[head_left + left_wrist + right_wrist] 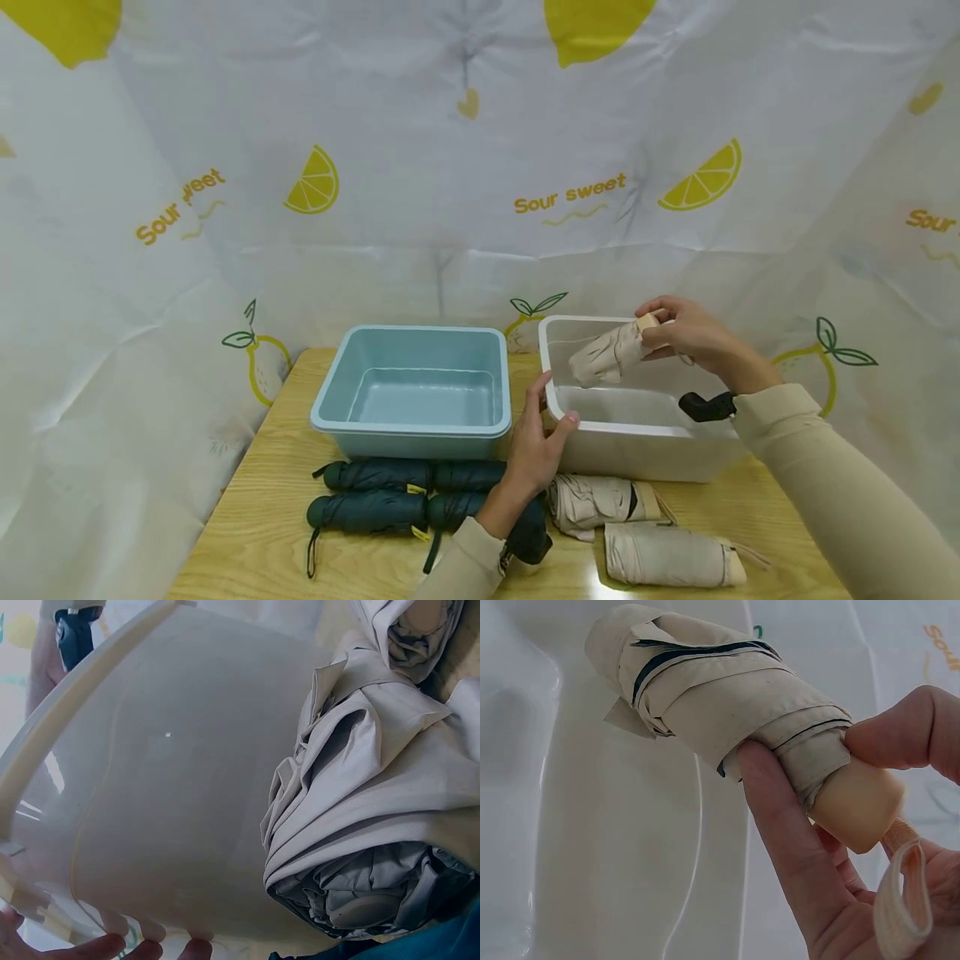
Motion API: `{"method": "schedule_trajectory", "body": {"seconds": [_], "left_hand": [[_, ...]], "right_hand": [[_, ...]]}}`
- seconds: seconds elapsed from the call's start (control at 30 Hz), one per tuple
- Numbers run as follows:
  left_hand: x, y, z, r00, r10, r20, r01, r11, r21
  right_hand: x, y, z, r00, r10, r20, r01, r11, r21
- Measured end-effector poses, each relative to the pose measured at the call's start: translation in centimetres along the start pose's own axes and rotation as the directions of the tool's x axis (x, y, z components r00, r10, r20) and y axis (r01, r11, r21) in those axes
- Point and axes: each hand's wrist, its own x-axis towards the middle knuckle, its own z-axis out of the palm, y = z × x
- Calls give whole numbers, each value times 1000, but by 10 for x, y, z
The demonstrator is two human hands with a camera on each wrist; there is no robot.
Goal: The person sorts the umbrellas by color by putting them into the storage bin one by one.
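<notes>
My right hand (pixel 690 337) holds a folded beige umbrella (pixel 606 357) by its pale handle (pixel 862 806), tilted over the white bin (pixel 637 430). In the right wrist view the thumb and fingers pinch where cloth meets handle, and a wrist strap (pixel 904 907) loops down. At the bin's near left corner my left hand (pixel 531 454) grips the rim, thumb on top and fingers along the left side. Two more beige umbrellas lie in front of the bin, one (pixel 592 502) close to its wall and another (pixel 663 557) nearer me.
A light blue bin (pixel 411 430) stands left of the white one. Several dark green folded umbrellas (pixel 367 512) lie in two rows before it, partly behind my left forearm. The wooden table (pixel 247 533) backs onto a lemon-print curtain (pixel 420 167).
</notes>
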Motion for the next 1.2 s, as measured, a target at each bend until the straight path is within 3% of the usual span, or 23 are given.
{"method": "schedule_trajectory", "body": {"seconds": [0.53,1.07,1.2], "left_hand": [[0,-3,1,1000,-6,-8,6,1000,18],[0,-1,0,1000,5,-7,-5,999,32],[0,-1,1,1000,7,-9,-7,1000,30]], "right_hand": [[36,25,18,999,29,46,-30,999,17],[53,39,40,991,42,124,-49,997,58],[57,44,43,990,66,127,-70,997,25]]}}
